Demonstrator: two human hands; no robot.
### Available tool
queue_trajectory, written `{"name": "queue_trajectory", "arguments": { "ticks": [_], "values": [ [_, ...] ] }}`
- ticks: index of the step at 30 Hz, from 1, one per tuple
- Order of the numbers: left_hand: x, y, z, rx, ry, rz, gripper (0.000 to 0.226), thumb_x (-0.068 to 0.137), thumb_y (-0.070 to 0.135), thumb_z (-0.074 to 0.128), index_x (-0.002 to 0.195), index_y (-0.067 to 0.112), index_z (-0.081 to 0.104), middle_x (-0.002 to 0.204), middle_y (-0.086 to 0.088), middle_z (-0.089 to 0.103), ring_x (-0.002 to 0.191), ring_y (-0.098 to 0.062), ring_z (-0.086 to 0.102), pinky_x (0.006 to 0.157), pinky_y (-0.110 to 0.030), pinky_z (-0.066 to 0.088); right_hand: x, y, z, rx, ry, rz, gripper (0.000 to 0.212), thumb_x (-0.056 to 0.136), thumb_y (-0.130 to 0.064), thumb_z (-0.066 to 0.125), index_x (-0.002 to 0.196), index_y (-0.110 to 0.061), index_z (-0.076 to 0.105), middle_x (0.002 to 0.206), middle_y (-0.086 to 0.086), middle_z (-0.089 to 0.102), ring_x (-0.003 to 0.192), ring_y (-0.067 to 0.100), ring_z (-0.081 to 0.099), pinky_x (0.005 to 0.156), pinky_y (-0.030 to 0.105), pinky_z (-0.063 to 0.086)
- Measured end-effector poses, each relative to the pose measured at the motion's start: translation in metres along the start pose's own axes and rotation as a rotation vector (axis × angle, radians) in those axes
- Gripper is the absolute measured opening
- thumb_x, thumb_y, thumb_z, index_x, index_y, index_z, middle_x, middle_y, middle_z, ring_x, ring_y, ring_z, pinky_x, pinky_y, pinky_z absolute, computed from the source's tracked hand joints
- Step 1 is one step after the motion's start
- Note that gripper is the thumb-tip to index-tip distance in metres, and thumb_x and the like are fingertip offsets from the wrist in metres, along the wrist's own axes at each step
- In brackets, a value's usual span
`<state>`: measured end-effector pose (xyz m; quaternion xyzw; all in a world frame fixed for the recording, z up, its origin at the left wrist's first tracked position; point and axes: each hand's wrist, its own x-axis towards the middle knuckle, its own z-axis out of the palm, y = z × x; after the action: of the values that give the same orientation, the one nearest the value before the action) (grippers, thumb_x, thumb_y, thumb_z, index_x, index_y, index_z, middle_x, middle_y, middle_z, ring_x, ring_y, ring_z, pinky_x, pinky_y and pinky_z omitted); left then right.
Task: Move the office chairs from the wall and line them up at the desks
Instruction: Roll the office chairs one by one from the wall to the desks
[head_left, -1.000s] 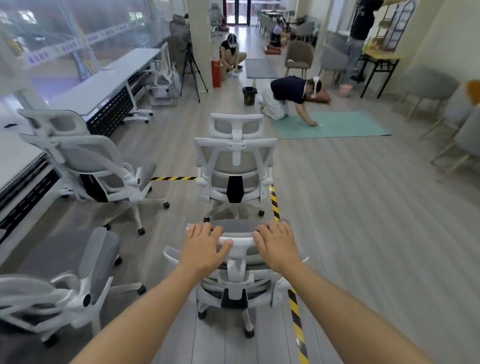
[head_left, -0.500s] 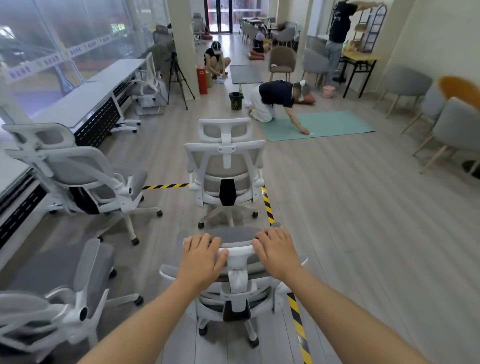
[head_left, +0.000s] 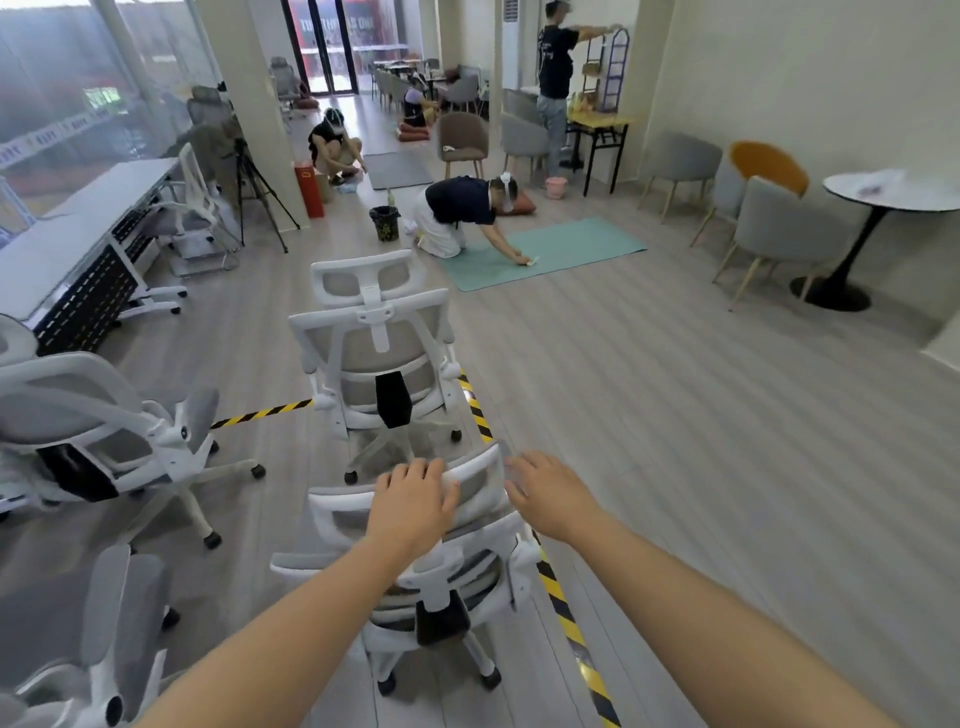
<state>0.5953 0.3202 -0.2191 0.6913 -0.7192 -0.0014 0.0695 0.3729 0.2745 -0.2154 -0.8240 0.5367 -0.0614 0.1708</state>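
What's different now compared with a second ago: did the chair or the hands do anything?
The nearest chair has turned: its headrest, square to the person before, now slants up to the right. The right hand has slipped off the top and sits at the headrest's right end, fingers blurred, so its grip is unclear. The left hand stays flat on the headrest. The chair ahead and the striped floor tape keep their places.

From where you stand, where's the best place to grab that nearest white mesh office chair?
Grip the white mesh office chair by its headrest's top rail, from behind. Its back faces you, the rail is highest, and the left hand already rests there.
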Motion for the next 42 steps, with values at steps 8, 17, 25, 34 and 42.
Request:
{"name": "queue_trajectory", "arguments": {
  "ticks": [8,17,25,34,42],
  "values": [
    [-0.012,0.196,-0.003,0.047,-0.172,0.284,0.037,0.1,0.038,0.031,0.128,0.022,0.051,0.121,0.0,0.058,0.113,-0.026,0.055,0.097,-0.042,0.041,-0.151,0.124,-0.054,-0.078,0.018,0.336,0.046,0.104,-0.038,0.036,0.147,-0.024,0.044,0.149,0.004,0.047,0.133,0.027,0.046,0.107,0.04,0.038],
    [-0.119,0.514,0.011,0.043,-0.279,0.591,0.043,0.102,0.04,0.032,0.135,0.019,0.049,0.132,-0.006,0.055,0.12,-0.029,0.052,0.101,-0.043,0.039,-0.444,0.3,-0.102,-0.071,0.113,0.677,0.047,0.101,-0.039,0.039,0.144,-0.023,0.048,0.145,0.007,0.052,0.133,0.029,0.047,0.108,0.039,0.038],
    [-0.226,0.778,0.018,0.072,-0.314,0.957,0.041,0.101,0.041,0.034,0.133,0.022,0.05,0.131,-0.005,0.056,0.12,-0.029,0.053,0.101,-0.042,0.039,-0.695,0.411,-0.133,-0.001,0.237,1.03,0.047,0.102,-0.04,0.04,0.145,-0.022,0.047,0.143,0.008,0.052,0.129,0.031,0.05,0.106,0.04,0.039],
    [-0.322,1.05,0.034,0.015,-0.326,1.37,0.044,0.1,0.042,0.035,0.137,0.022,0.048,0.137,-0.005,0.054,0.125,-0.03,0.05,0.106,-0.043,0.037,-0.909,0.525,-0.15,0.094,0.418,1.454,0.045,0.1,-0.037,0.04,0.141,-0.023,0.05,0.139,0.007,0.056,0.127,0.03,0.051,0.104,0.039,0.041],
    [-0.348,1.265,0.055,-0.014,-0.346,1.558,0.043,0.1,0.04,0.037,0.137,0.022,0.049,0.136,-0.005,0.054,0.124,-0.03,0.05,0.105,-0.041,0.036,-1.029,0.664,-0.192,0.136,0.38,1.634,0.045,0.099,-0.038,0.041,0.141,-0.024,0.05,0.138,0.007,0.055,0.125,0.03,0.053,0.102,0.038,0.043]
  ]
}}
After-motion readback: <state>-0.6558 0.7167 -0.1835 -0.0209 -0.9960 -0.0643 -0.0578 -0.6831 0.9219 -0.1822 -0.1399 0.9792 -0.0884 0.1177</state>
